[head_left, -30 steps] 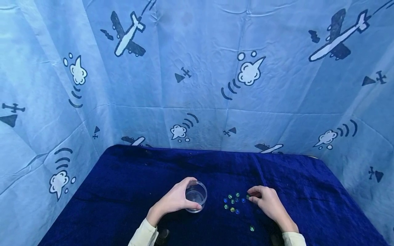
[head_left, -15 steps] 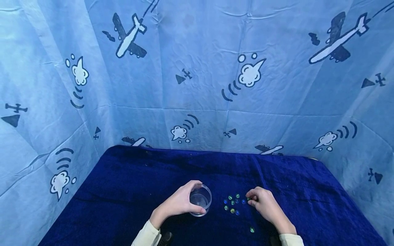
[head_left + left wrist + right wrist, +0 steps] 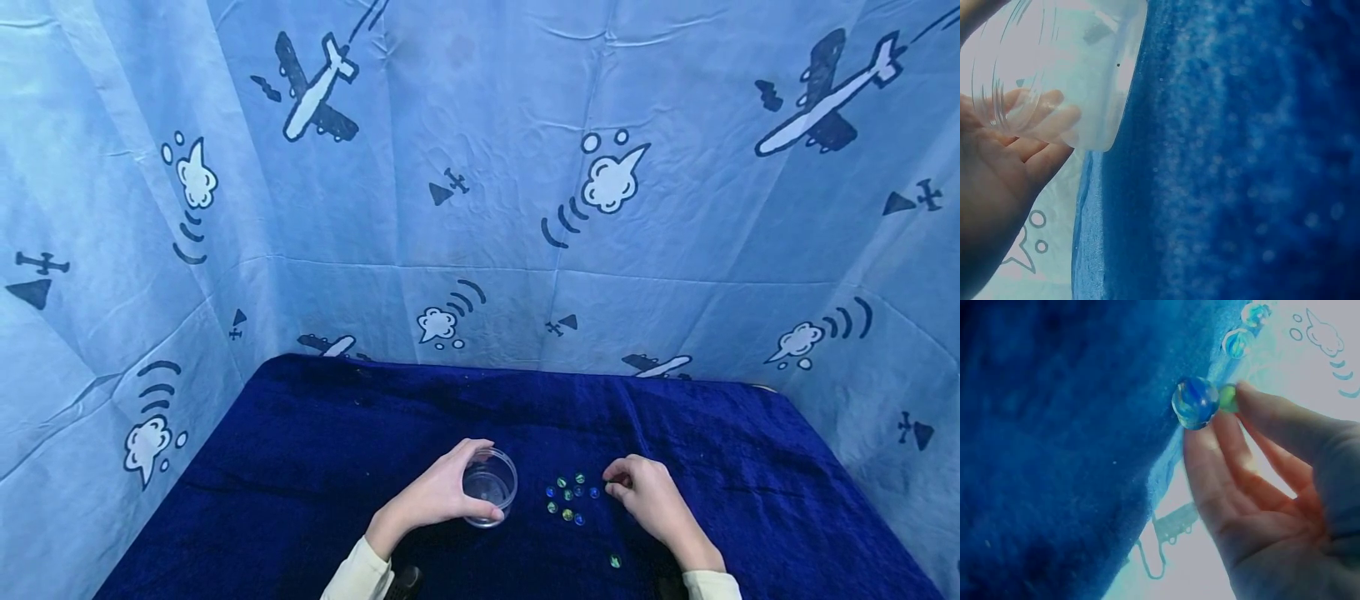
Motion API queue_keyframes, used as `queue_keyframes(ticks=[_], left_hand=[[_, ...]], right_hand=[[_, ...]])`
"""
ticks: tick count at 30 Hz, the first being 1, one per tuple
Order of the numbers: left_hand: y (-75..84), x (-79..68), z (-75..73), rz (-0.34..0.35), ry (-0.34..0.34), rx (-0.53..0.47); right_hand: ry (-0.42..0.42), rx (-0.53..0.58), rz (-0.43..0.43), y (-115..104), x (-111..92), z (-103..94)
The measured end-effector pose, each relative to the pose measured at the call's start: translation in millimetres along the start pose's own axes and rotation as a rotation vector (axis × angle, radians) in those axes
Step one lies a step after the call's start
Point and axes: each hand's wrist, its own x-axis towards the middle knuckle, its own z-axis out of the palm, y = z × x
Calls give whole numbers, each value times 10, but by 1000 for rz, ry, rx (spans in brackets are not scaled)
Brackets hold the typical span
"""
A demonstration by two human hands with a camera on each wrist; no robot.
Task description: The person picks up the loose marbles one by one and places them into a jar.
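My left hand (image 3: 438,490) grips a clear, round plastic jar (image 3: 491,487) from its left side, thumb along the near side and fingers round the far side. The jar's mouth faces up and no marble shows inside it. In the left wrist view the jar (image 3: 1079,69) has a threaded neck, with fingers showing through its wall. To the right, my right hand (image 3: 647,492) pinches a green marble (image 3: 1227,399) between thumb and fingertips; in the head view the fingers mostly hide it. A bluish glass marble (image 3: 1195,403) overlaps the fingertips in the right wrist view.
Several green, blue and yellowish marbles (image 3: 567,495) lie clustered between the hands. One green marble (image 3: 615,562) sits apart, closer to the person. Dark blue velvet cloth (image 3: 360,433) covers the table, and a light blue curtain (image 3: 495,225) with printed planes hangs round it.
My left hand has carried the jar slightly right and nearer the person, toward the marbles. The fingertips of my right hand have drawn together on the green marble.
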Motion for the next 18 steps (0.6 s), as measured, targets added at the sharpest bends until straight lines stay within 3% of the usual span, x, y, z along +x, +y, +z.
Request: queue_keyframes(ticks=[8, 18], left_hand=[[11, -9, 2, -45, -10, 15], [37, -13, 11, -31, 3, 39]], right_hand=[[74, 43, 31, -105, 10, -51], [269, 78, -44, -342, 21, -118]])
